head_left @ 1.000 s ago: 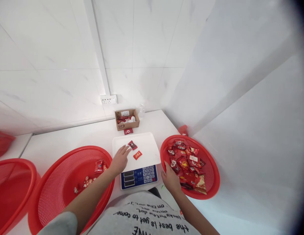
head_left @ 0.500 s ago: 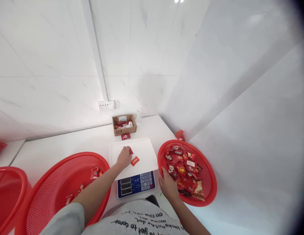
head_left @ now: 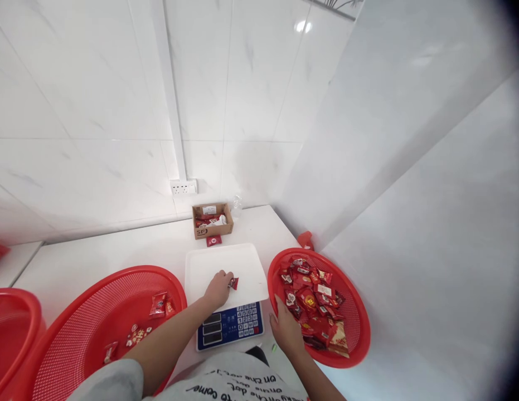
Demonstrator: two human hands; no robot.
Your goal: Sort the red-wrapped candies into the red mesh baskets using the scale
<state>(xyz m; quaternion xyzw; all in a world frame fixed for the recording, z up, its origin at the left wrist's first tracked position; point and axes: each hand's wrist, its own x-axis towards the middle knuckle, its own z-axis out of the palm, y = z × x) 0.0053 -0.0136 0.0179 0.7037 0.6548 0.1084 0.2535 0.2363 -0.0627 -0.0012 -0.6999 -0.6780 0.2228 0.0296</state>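
Over the white pan (head_left: 200,262) of a digital scale (head_left: 215,334), my left hand (head_left: 218,289) is closed on small red candy packets (head_left: 234,283); one end sticks out past the fingertips, and how many it holds is hidden. My right hand (head_left: 287,328) grips the near left rim of a red plastic basket (head_left: 359,312) that is tilted toward me. Many red and gold wrapped snacks (head_left: 311,301) lie heaped in that basket. Part of the scale's blue panel, with keypad and displays, shows below the pan.
A larger red basket (head_left: 71,328) at the left holds several packets (head_left: 158,304). Another red basket (head_left: 17,334) stands farther left. Behind the pan are a small cardboard box (head_left: 213,225) of packets, a red packet (head_left: 214,240) and a clear plastic piece (head_left: 237,205) by the wall.
My left hand has moved toward me and right across the pan, and the red packet that lay there is now in its fingers. My right hand stays on the basket rim.
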